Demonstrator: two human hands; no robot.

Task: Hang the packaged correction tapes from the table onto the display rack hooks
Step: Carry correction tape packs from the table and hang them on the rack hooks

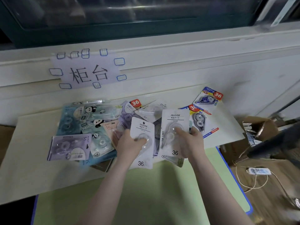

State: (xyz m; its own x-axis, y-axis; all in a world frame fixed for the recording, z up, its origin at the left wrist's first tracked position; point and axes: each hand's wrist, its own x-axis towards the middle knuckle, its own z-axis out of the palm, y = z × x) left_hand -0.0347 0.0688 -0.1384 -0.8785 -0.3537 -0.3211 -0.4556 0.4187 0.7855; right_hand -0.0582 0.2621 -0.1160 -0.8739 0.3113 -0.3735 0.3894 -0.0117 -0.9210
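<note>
We hold one white pack in each hand above the table's (48, 168) front edge. The left hand (129, 146) grips the left pack (142, 140), thumb curled over its clear blister; the right hand (190, 142) grips the right pack (175, 127) likewise, thumb on the blister dome and fingers behind the card. The remaining packs lie in an overlapping pile (90, 127) across the table's middle and back, with two blue-and-yellow packs (209, 96) near the back right corner. No display rack or hooks are in view. The main risk, in our judgement, is slippage: the cards are thin, glossy and flat, the blisters are smooth rounded plastic, and a grip on a dome alone may let a pack rotate or drop. A second risk is disturbing the pile, since loosely stacked slick cards slide easily toward the edge. Hanging two packs together may also cause a missed hang hole, because each hand is occupied.
</note>
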